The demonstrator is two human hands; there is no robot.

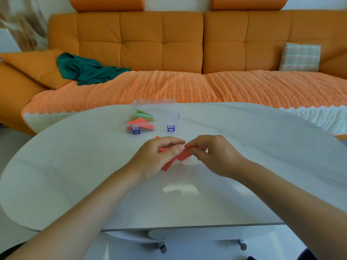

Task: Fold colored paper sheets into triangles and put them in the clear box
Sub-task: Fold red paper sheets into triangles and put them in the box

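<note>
Above the table [75, 166] (orange sofa [142, 40] behind), left hand [155, 158] and right hand [214, 156] pinch red paper [183, 156].

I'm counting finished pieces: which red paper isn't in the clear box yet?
The red paper held between the left hand and right hand, before the clear box; the other red triangles lie inside it.

We sit at a glossy white oval table [75, 184] on small castors [163, 248]. Just beyond our left hand [157, 156] a clear plastic box [175, 112] with two purple latches [170, 128] stands on it. Between that hand and our right hand [216, 156], a red paper sheet [185, 155] is pinched low over the tabletop.
</note>
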